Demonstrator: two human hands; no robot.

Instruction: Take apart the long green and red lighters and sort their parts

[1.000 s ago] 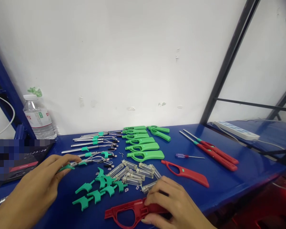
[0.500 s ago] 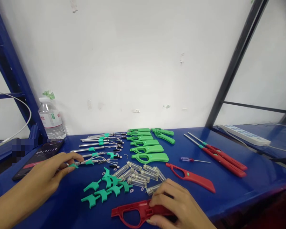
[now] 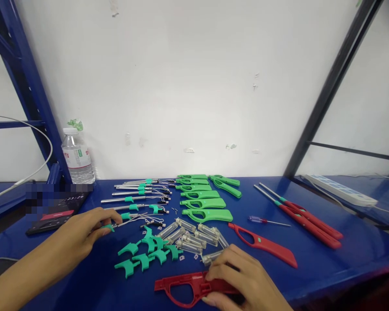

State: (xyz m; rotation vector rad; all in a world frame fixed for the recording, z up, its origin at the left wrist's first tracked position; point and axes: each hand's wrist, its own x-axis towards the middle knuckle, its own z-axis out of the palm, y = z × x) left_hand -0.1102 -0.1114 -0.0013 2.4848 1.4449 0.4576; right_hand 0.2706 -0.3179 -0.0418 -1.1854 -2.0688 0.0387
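My left hand (image 3: 92,226) is closed in a pinch at the near end of a row of metal lighter tubes, gripping one by its green collar (image 3: 108,227); its wires trail to the right. Behind it lie several similar lighter tubes (image 3: 123,200) with green collars, wires and black ends. Around the red lighter casing half (image 3: 178,287), my right hand (image 3: 243,278) is closed, pressing it to the table with its hollow side up. Several green triggers (image 3: 142,261) and clear fuel tanks (image 3: 189,246) lie between the hands.
Green lighter casings (image 3: 207,215) form a column at the back. To the right are a red casing half (image 3: 269,248), a screwdriver (image 3: 267,221) and two red lighters (image 3: 307,224). A water bottle (image 3: 78,160) and phone (image 3: 56,214) sit left; a power strip (image 3: 340,190) lies far right.
The camera view has shifted a little. My left hand has drawn the pinched tube slightly right and nearer, apart from the row. My right hand stays on the red casing half.
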